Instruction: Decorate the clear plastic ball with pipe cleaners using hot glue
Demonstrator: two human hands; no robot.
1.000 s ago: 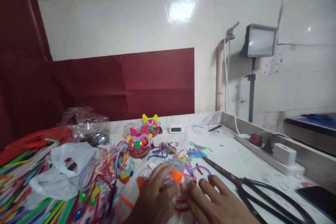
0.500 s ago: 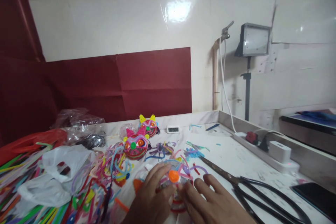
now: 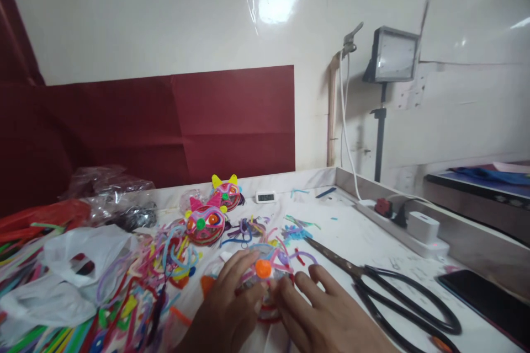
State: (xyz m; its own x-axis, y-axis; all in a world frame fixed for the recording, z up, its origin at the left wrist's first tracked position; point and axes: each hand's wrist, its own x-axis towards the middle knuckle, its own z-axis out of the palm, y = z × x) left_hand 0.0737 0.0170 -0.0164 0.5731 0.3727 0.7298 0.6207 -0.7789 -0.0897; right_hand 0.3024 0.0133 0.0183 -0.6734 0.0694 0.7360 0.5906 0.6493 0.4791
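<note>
A round craft face with an orange disc, pink and blue pipe cleaners and a red rim lies low in the middle. My left hand curls round its left side, thumb on the front. At its lower right my right hand presses with bent fingers; the fingertips meet near the centre, and whatever tiny piece they may pinch is hidden. Behind stand two finished-looking cat faces, one with pink ears and one with yellow ears. Large black-handled scissors rest right of my right hand.
Pipe cleaners and white plastic bags crowd the left. A small digital clock stands at the back. On the right are a power strip and a phone. A raised rim borders the table.
The whole view has shifted slightly, so things appear a little further left and higher. Both hands stay on the craft face, with hardly any change in grip.
</note>
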